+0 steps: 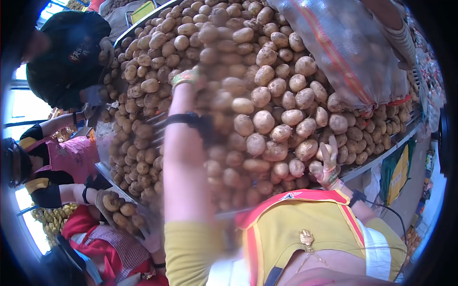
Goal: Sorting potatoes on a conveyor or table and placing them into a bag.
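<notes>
A large heap of potatoes [264, 121] covers the metal-edged table before me. My left hand [186, 77], in a patterned glove, reaches far out over the heap at upper centre; motion blur hides its fingers, so its grip cannot be told. My right hand [327, 166], also in a patterned glove, is at the near edge of the heap in front of my red apron [290, 200]. Its fingers are spread, touching or beside a pale potato [323, 152]; whether it grips one is unclear.
A full mesh sack [343, 50] lies on the potatoes at upper right, with another person's arm [390, 21] over it. Co-workers stand along the left side; one's gloved hands [121, 214] hold several potatoes. The table's metal edge [386, 153] runs at the right.
</notes>
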Available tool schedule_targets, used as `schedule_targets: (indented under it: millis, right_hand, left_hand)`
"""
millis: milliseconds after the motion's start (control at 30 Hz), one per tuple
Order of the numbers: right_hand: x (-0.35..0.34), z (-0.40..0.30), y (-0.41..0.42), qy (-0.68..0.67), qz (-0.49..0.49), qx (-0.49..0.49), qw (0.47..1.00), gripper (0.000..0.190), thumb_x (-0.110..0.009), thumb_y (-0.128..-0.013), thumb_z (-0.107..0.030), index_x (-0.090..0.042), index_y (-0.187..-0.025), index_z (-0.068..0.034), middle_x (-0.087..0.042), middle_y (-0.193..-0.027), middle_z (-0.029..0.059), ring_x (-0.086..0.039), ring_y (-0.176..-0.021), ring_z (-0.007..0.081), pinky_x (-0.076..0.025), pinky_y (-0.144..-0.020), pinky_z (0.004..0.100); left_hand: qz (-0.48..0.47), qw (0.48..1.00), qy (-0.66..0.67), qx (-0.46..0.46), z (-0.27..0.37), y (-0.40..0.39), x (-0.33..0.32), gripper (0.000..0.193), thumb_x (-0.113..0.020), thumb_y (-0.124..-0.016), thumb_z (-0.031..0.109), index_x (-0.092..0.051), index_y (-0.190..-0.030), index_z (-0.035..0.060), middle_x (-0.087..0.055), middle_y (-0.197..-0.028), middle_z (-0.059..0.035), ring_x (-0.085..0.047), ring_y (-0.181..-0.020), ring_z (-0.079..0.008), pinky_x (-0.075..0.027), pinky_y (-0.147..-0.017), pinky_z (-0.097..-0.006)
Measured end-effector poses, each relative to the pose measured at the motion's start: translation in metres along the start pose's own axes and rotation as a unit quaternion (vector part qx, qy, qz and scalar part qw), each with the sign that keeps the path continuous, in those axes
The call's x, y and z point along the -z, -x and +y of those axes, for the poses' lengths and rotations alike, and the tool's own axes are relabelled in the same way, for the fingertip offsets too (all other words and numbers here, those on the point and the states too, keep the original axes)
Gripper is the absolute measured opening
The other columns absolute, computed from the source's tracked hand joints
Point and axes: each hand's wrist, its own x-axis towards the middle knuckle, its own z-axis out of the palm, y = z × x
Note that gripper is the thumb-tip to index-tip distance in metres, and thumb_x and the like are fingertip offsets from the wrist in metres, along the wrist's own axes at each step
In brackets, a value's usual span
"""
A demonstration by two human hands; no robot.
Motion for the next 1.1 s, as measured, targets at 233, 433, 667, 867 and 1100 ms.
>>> schedule_targets:
  millis: [233, 433, 667, 867, 1100]
  right_hand:
    - [-0.046, -0.004, -0.072, -0.007, 0.062, 0.057, 0.996, 0.047, -0.056, -0.093, -0.038, -0.058, -0.128, -0.008, -0.049, -0.132, 0.0219, -0.046, -0.123, 0.0426, -0.035, -0.105, 0.0522]
    - [-0.063, -0.042, -0.129, 0.028, -0.029, 0.142, 0.989, 0.040, -0.060, -0.085, -0.023, -0.061, -0.122, -0.008, -0.054, -0.125, 0.0162, -0.049, -0.119, 0.0398, -0.035, -0.104, 0.0543]
    - [-0.068, -0.040, -0.172, -0.112, -0.232, 0.168, 0.951, 0.045, -0.061, -0.082, -0.019, -0.059, -0.125, -0.008, -0.054, -0.124, 0.0156, -0.049, -0.119, 0.0372, -0.036, -0.103, 0.0499]
    - [-0.054, -0.077, -0.254, -0.236, -0.243, 0.090, 0.937, 0.039, -0.059, -0.085, -0.020, -0.060, -0.123, -0.008, -0.054, -0.125, 0.0164, -0.053, -0.115, 0.0350, -0.043, -0.098, 0.0432]
    - [-0.177, -0.050, -0.449, 0.108, -0.067, 0.311, 0.942, 0.046, -0.069, -0.082, -0.028, -0.059, -0.124, -0.012, -0.051, -0.135, 0.0180, -0.043, -0.128, 0.0392, -0.042, -0.100, 0.0517]
  left_hand:
    - [-0.003, 0.993, 0.112, -0.028, -0.008, 0.023, 0.010, 0.063, -0.061, -0.088, 0.040, -0.044, -0.140, 0.0091, -0.058, -0.132, -0.0197, -0.056, -0.123, -0.0332, -0.045, -0.103, -0.0448]
    - [0.005, 0.987, 0.071, 0.142, 0.043, 0.034, 0.028, 0.054, -0.059, -0.090, 0.042, -0.053, -0.134, 0.0112, -0.060, -0.131, -0.0143, -0.058, -0.122, -0.0311, -0.046, -0.101, -0.0428]
    - [0.160, 0.893, 0.407, -0.105, -0.016, 0.071, 0.000, 0.041, -0.058, -0.090, 0.032, -0.060, -0.123, 0.0071, -0.066, -0.115, -0.0158, -0.063, -0.107, -0.0307, -0.048, -0.096, -0.0387]
    - [0.086, 0.281, 0.949, -0.112, 0.039, 0.197, -0.060, 0.059, -0.046, -0.094, 0.048, -0.050, -0.131, 0.0016, -0.061, -0.098, -0.0095, -0.060, -0.090, -0.0215, -0.050, -0.085, -0.0352]
    - [-0.011, -0.100, 0.991, -0.088, 0.078, 0.224, -0.077, 0.071, -0.053, -0.089, 0.062, -0.050, -0.132, 0.0054, -0.062, -0.100, -0.0069, -0.059, -0.087, -0.0205, -0.050, -0.083, -0.0341]
